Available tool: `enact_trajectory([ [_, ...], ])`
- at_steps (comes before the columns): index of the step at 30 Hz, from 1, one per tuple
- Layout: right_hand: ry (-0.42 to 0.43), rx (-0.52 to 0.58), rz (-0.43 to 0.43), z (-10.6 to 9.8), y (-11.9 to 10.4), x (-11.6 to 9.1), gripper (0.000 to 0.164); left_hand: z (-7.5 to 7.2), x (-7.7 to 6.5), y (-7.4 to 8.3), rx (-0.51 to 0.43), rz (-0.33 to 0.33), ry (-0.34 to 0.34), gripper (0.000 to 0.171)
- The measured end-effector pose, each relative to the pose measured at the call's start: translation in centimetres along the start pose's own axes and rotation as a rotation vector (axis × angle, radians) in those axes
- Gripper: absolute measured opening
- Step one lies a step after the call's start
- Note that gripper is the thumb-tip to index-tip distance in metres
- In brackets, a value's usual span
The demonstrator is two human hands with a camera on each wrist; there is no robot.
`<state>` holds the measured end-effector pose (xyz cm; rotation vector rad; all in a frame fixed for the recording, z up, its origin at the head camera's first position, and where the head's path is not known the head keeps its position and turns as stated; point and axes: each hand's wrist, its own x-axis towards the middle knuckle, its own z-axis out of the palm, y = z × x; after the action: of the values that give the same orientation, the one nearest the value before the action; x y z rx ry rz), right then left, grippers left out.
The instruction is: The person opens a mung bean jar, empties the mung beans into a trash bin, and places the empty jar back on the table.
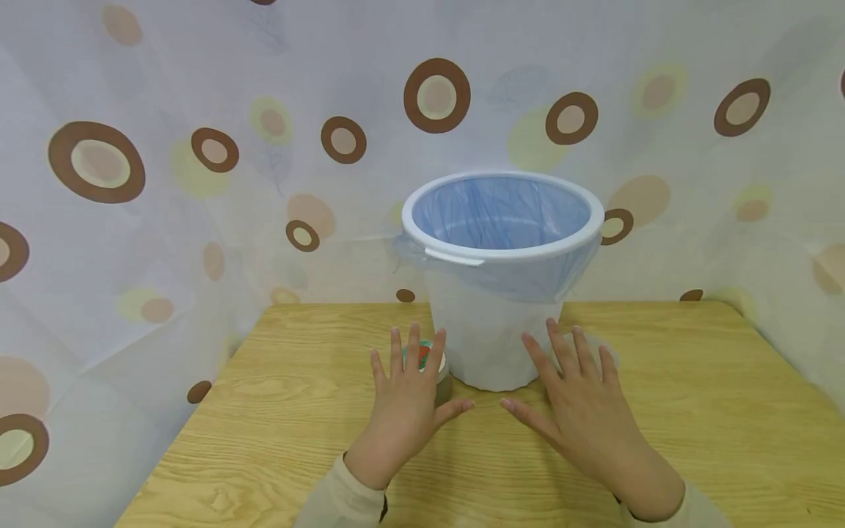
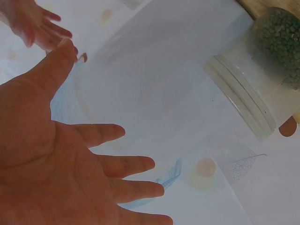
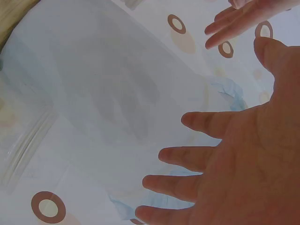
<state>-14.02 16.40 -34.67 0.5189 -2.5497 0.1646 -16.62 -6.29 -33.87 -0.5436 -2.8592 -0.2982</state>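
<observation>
My left hand (image 1: 405, 414) is held over the table with its fingers spread and nothing in them. Just beyond it stands a lidded clear jar (image 1: 444, 389), partly hidden by the fingers, with a red and green picture on its top. Green granules (image 2: 281, 44) show inside that jar in the left wrist view. My right hand (image 1: 587, 422) is likewise spread and holds nothing. Behind its fingers is a translucent container (image 1: 606, 350), mostly hidden; the right wrist view shows its ridged lid (image 3: 27, 147). Between and beyond both hands stands a white bucket (image 1: 491, 337).
A thin blue plastic bag (image 1: 502, 209) lines the bucket and folds over its rim. Wood-patterned table top (image 1: 284, 433) lies under everything. A pale sheet (image 1: 370, 59) with brown rings hangs behind the table and along both sides.
</observation>
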Motion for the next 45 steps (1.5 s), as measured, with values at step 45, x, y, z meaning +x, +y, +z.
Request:
enact_trajectory([
  [45,-0.049,0.02,-0.001,0.2,0.4,0.1,0.062,3.8,2.9,-3.6,-0.094,-0.182,-0.115,0.114],
])
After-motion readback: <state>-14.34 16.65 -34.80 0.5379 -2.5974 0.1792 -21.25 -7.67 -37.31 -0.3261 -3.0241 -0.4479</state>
